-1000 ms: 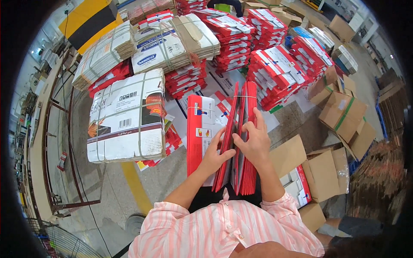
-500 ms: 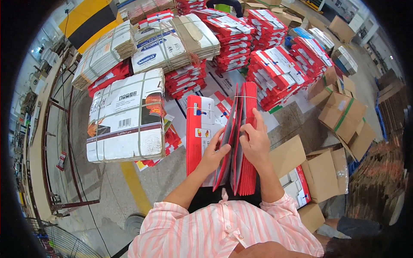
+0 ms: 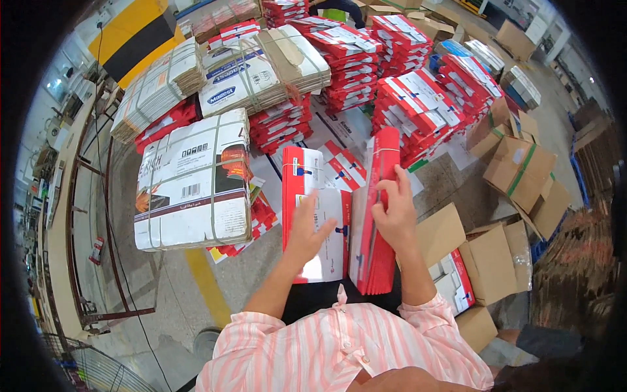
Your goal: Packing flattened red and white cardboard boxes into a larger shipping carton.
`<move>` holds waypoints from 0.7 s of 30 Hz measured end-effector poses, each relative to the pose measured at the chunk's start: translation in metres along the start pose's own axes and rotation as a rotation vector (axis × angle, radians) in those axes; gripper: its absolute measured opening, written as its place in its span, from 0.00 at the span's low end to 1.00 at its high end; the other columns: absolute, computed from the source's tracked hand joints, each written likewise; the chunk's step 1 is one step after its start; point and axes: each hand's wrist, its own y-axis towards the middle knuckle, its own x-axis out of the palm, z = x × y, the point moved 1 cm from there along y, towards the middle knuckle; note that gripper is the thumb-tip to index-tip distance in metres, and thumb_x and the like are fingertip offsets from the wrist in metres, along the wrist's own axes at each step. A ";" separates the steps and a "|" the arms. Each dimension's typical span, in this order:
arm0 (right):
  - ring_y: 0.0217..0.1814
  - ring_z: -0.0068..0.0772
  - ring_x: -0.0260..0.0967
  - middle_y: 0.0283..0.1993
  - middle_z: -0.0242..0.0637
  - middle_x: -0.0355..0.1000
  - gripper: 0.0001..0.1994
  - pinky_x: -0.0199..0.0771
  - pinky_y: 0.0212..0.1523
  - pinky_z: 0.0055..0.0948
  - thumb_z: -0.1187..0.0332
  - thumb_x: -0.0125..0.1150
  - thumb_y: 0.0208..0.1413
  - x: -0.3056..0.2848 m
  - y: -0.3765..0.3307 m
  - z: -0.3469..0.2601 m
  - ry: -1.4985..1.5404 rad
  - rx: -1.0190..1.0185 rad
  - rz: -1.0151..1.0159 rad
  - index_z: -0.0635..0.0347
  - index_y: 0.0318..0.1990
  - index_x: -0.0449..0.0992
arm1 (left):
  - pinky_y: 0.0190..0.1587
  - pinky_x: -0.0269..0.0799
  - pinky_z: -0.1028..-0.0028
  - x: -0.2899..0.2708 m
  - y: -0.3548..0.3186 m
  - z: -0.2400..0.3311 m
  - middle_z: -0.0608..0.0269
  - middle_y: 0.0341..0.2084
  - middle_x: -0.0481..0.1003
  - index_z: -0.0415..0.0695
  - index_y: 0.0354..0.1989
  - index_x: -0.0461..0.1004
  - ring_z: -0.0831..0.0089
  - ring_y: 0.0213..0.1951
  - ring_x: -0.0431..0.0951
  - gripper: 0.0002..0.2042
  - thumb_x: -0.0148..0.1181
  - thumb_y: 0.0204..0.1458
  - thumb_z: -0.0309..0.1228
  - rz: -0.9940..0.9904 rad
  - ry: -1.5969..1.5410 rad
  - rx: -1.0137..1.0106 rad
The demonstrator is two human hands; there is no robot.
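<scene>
A bundle of red, folded flat cartons stands on edge in front of me, with a band around its far end. My right hand grips its right side, fingers bent against the outer carton. The bundle's left face shows greyish white. Left of it lies a flat red and white carton with small printed pictures, partly covered by my left hand. That hand is slightly blurred and holds nothing, its thumb spread from the fingers. Whether it touches the flat carton I cannot tell.
Strapped stacks of white flat boxes stand at the left. Beyond are tall stacks of red and white flat cartons. Open brown boxes stand close to my right arm. A metal-framed table runs along the far left.
My left hand has let go of the carton leaf at the bundle's left side and moved left. The parted bundle has closed up, and my right hand stays on it.
</scene>
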 end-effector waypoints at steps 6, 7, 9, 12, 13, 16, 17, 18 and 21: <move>0.63 0.55 0.58 0.61 0.53 0.59 0.16 0.61 0.60 0.42 0.79 0.52 0.42 -0.021 -0.020 0.078 0.177 0.110 0.116 0.60 0.42 0.69 | 0.64 0.54 0.62 -0.049 -0.017 -0.037 0.36 0.60 0.60 0.32 0.66 0.50 0.53 0.63 0.61 0.39 0.58 0.54 0.45 0.279 0.248 -0.381; 0.65 0.54 0.56 0.60 0.53 0.60 0.16 0.59 0.62 0.41 0.80 0.52 0.41 -0.026 -0.025 0.091 0.230 0.179 0.108 0.62 0.42 0.69 | 0.61 0.58 0.64 -0.052 -0.020 -0.044 0.39 0.56 0.65 0.32 0.66 0.52 0.55 0.59 0.65 0.38 0.58 0.54 0.44 0.237 0.089 -0.453; 0.65 0.53 0.56 0.59 0.53 0.61 0.15 0.58 0.63 0.40 0.80 0.51 0.42 -0.038 -0.039 0.128 0.145 0.225 0.106 0.63 0.42 0.69 | 0.58 0.62 0.66 -0.051 -0.017 -0.047 0.42 0.52 0.69 0.31 0.65 0.53 0.58 0.55 0.70 0.37 0.58 0.54 0.44 0.175 -0.067 -0.522; 0.66 0.51 0.56 0.58 0.53 0.62 0.14 0.55 0.65 0.38 0.79 0.51 0.43 -0.044 -0.043 0.129 0.054 0.375 0.088 0.65 0.41 0.71 | 0.54 0.66 0.69 -0.040 -0.008 -0.022 0.46 0.48 0.73 0.31 0.64 0.55 0.64 0.50 0.73 0.35 0.61 0.53 0.40 0.161 -0.135 -0.408; 0.66 0.50 0.56 0.59 0.52 0.62 0.14 0.56 0.64 0.38 0.79 0.52 0.43 -0.046 -0.039 0.115 0.044 0.284 0.100 0.65 0.42 0.72 | 0.54 0.67 0.70 -0.032 -0.004 -0.006 0.47 0.49 0.73 0.32 0.64 0.55 0.65 0.49 0.73 0.37 0.63 0.51 0.39 0.147 -0.164 -0.373; 0.57 0.43 0.66 0.51 0.48 0.70 0.11 0.65 0.57 0.36 0.75 0.56 0.46 -0.033 -0.027 0.068 0.204 0.082 0.097 0.64 0.40 0.74 | 0.53 0.68 0.70 -0.007 0.008 0.008 0.51 0.49 0.72 0.35 0.66 0.54 0.68 0.49 0.73 0.41 0.69 0.46 0.37 0.089 -0.213 -0.359; 0.50 0.40 0.71 0.44 0.46 0.73 0.10 0.68 0.51 0.33 0.73 0.58 0.47 -0.023 -0.022 0.054 0.334 0.156 -0.011 0.64 0.38 0.75 | 0.53 0.68 0.70 0.003 0.012 0.008 0.52 0.50 0.72 0.36 0.66 0.54 0.68 0.49 0.73 0.41 0.69 0.45 0.37 0.035 -0.277 -0.309; 0.42 0.37 0.75 0.37 0.43 0.76 0.09 0.72 0.45 0.31 0.71 0.60 0.49 -0.013 -0.018 0.042 0.464 0.229 -0.120 0.64 0.37 0.75 | 0.52 0.68 0.71 0.010 0.015 0.010 0.54 0.50 0.71 0.37 0.66 0.54 0.69 0.49 0.73 0.41 0.69 0.45 0.38 -0.020 -0.341 -0.260; 0.31 0.33 0.75 0.28 0.40 0.75 0.10 0.72 0.35 0.29 0.65 0.63 0.49 0.002 -0.010 0.027 0.471 0.161 -0.091 0.64 0.34 0.75 | 0.54 0.68 0.71 0.026 0.024 0.037 0.56 0.50 0.71 0.38 0.65 0.55 0.69 0.50 0.72 0.39 0.69 0.45 0.35 -0.117 -0.459 -0.313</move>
